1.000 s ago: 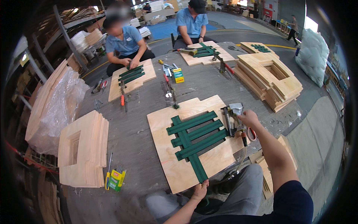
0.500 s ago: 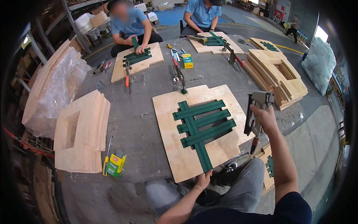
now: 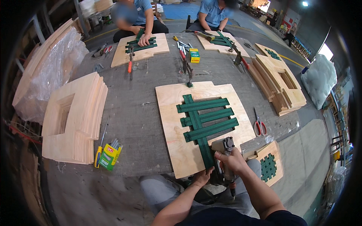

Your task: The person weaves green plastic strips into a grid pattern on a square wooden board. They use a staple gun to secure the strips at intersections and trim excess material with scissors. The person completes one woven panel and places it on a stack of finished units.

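A pale plywood panel [image 3: 169, 109] lies on the workbench before me. A long green webbing strap [image 3: 205, 150] runs lengthwise over its opening, interlaced with three green cross straps [image 3: 213, 104]. At the panel's near edge, my left hand [image 3: 203, 177] pinches the long strap's end. My right hand [image 3: 233, 160] is wrapped around the grip of a metal staple gun [image 3: 222, 145], held at the near edge beside that strap and close to my left hand. The gun's body hides its nose, so whether it touches the strap cannot be seen.
Cut panels [image 3: 81, 124] are stacked left, more [image 3: 279, 79] at right. Red-handled scissors [image 3: 260, 128] lie right of my panel. A staple box [image 3: 109, 155] and screwdriver [image 3: 98, 156] lie left. A clamp [image 3: 184, 62] stands beyond. Two co-workers sit opposite; a woven panel [image 3: 277, 165] rests lower right.
My right hand has brought the staple gun left and down to the panel's near edge, beside my left hand. The red-handled scissors now show. My left hand stays on the strap's end.
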Motion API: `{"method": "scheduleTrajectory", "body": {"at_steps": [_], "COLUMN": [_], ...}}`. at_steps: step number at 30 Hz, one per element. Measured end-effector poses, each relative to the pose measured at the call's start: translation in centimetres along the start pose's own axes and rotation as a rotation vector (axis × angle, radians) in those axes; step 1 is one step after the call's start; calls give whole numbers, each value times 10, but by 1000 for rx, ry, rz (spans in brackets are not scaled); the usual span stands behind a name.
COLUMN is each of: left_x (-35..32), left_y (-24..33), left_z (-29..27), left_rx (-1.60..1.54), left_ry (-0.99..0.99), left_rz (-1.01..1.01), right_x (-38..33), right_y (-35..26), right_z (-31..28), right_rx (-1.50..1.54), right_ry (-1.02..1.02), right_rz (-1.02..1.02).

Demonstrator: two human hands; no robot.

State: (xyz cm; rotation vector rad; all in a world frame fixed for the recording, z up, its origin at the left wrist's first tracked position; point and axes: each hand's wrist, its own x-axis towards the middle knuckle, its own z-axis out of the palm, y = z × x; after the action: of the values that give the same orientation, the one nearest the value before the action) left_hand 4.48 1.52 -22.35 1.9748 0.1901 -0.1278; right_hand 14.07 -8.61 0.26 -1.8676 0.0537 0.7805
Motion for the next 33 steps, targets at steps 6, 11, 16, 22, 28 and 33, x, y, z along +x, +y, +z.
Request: {"method": "scheduleTrajectory", "body": {"at_steps": [6,11,16,22,28,33], "left_x": [-2,-6,-6,-9,-9,-9], "left_y": [4,14,17,28,22,16], "left_z": [1,-6,-11,-18,-13,-7], "left_rx": [-57,-125,-162,-131,-62,6], "left_ry": [165,177,177,151,163,394], "left_rz": [89,123,170,132,174,262], "right_x": [4,-1,2,-2,-2,-6], "right_y": [-2,-6,1,3,11,1], "right_z": [10,20,26,33,38,52], "right_rx": [-133,-145,-132,-118,-83,-65], "right_ry": [-2,20,47,28,9,-21], "right_rz": [21,36,14,-18,-13,-71]}}
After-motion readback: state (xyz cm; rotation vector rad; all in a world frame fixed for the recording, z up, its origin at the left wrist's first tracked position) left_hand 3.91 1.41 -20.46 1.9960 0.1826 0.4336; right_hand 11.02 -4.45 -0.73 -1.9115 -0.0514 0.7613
